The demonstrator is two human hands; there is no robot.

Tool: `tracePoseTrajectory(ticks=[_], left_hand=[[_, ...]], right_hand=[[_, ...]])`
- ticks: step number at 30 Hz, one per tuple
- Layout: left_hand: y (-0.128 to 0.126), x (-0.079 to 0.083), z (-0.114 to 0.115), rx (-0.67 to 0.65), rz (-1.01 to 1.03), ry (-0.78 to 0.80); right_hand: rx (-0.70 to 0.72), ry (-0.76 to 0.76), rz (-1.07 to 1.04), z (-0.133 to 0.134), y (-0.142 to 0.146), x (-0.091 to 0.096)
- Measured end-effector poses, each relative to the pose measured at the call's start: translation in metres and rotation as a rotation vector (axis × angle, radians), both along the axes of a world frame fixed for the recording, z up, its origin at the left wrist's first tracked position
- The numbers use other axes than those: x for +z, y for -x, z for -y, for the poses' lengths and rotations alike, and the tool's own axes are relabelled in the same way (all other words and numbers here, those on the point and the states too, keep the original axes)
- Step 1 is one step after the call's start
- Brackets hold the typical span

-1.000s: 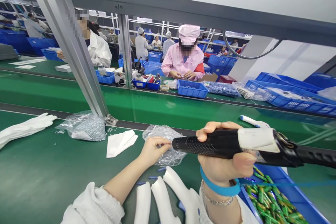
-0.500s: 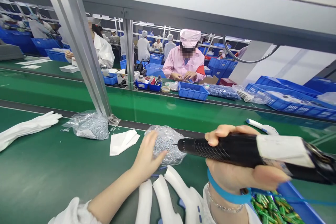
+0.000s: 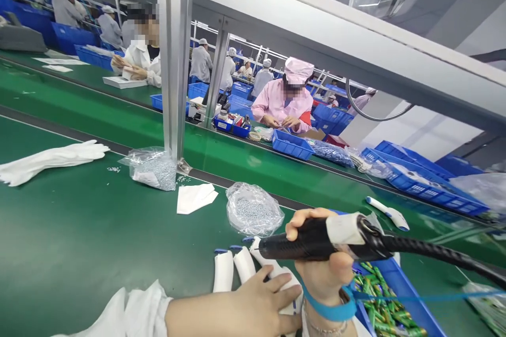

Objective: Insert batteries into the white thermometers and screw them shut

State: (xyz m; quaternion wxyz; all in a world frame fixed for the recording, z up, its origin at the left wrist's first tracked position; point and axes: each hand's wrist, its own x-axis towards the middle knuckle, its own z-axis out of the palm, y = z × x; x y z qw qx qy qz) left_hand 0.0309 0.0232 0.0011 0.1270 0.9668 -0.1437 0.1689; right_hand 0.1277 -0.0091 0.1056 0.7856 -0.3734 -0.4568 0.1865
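In the head view, my right hand (image 3: pixel 322 274) is wrapped round a black electric screwdriver (image 3: pixel 292 241), held almost level, its cable running off to the right. The bit points left, at the upper end of a white curved plastic casing (image 3: pixel 269 260); whether it touches, I cannot tell. My left hand (image 3: pixel 269 300) lies over that casing with its fingers spread. Two more white casings, one at the left (image 3: pixel 223 271) and one in the middle (image 3: pixel 244 263), lie beside it, their lower parts hidden by my left arm. Beyond them sits an open clear bag of small screws (image 3: pixel 253 209).
A blue bin (image 3: pixel 407 289) of green batteries stands right of my hand. A second screw bag (image 3: pixel 156 171), folded white paper (image 3: pixel 195 198) and a white glove (image 3: pixel 51 160) lie leftward. A metal post (image 3: pixel 174 63) rises behind. One white-and-blue device (image 3: pixel 389 213) lies on the green belt.
My left hand has left the screw bag and come down onto the right-hand casing. My right hand has brought the screwdriver lower and leftward to that casing's end. The view has tilted.
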Motion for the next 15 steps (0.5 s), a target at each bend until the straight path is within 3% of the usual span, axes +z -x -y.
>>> tracePoseTrajectory(ticks=[5,15], left_hand=[[0.006,0.018,-0.003,-0.020,-0.107,-0.013],[0.001,0.018,-0.003,-0.050,-0.202,0.037]], right_hand=[[0.008,0.019,0.030,-0.008,0.002,-0.003],[0.024,0.049,0.042,-0.016,0.002,-0.014]])
